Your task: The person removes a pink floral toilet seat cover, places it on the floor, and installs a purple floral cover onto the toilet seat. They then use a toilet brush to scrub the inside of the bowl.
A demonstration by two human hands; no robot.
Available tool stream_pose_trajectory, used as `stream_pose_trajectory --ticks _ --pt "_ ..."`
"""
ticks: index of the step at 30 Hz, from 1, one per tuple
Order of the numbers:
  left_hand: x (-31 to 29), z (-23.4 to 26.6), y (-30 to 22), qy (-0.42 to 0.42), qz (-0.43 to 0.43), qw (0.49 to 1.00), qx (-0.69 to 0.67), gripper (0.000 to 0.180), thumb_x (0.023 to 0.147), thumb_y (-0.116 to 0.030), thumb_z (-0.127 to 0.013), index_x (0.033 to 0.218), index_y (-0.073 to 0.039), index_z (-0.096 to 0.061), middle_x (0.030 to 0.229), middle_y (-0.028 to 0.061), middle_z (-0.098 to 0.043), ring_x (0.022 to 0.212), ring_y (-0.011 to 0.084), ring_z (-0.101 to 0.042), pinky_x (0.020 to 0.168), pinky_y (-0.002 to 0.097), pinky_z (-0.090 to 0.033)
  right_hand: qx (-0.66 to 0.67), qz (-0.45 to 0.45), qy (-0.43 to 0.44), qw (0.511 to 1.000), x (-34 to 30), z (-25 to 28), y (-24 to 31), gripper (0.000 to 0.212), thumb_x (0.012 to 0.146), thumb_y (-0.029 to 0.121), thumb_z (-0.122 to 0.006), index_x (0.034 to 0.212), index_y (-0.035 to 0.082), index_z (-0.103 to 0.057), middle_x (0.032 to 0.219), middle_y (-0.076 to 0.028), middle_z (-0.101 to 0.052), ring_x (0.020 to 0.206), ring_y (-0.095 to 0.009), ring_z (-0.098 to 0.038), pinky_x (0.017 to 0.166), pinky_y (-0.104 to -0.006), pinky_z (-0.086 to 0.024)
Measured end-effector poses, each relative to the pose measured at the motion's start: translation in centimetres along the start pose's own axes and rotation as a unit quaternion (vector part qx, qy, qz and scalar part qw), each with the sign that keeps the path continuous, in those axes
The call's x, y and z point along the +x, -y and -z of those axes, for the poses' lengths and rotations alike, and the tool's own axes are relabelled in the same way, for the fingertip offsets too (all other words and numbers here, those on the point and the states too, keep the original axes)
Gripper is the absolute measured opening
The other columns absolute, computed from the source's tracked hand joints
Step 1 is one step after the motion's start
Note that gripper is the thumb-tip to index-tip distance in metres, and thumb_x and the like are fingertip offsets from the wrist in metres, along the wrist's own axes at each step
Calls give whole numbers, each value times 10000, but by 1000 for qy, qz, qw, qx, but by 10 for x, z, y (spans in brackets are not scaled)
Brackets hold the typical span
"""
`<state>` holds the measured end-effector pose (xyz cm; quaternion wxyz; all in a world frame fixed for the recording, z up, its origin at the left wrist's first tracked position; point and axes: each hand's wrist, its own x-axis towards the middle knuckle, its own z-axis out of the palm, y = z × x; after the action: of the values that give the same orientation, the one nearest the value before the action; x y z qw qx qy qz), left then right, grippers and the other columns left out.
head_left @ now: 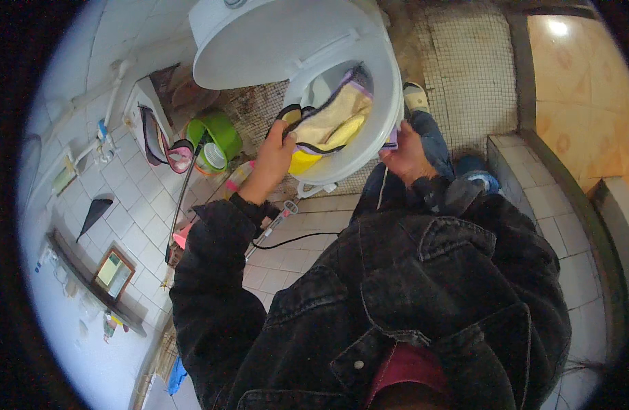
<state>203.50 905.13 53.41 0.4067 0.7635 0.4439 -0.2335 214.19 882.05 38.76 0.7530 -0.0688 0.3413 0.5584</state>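
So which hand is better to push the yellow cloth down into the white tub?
Probably the left hand: it already grips the yellow cloth at the white tub opening. The right hand is outside, on the tub's rim.

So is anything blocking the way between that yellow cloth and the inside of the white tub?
Nothing visible does. The left hand holds the yellow cloth over the white tub; the lid is raised, and the right hand grips the rim.

Yellow cloth [335,116] with purple-and-black trim, white tub [376,130], green bucket [222,133].
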Motion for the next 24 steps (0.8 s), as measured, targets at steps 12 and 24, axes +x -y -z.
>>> stream_pose_trajectory --ticks 12,24 --pt "-51 -1 -5 127 26 985 -111 374 936 -228 -489 1217 19 -490 1035 77 -584 956 147 -513 843 297 -426 -197 -103 30 975 -35 -15 -40 378 931 217 -531 1273 68 -473 1228 -54 -559 1115 -204 -544 989 -349 -431" --pt "-46 35 2 163 -375 853 325 267 872 -246 -585 1050 -53 -537 1034 156 -576 1055 341 -483 854 400 -416 -280 -33 -93 955 -10 5 -12 330 965 275 -459 1261 128 -477 1192 -50 -564 1062 -205 -565 940 -394 -467"
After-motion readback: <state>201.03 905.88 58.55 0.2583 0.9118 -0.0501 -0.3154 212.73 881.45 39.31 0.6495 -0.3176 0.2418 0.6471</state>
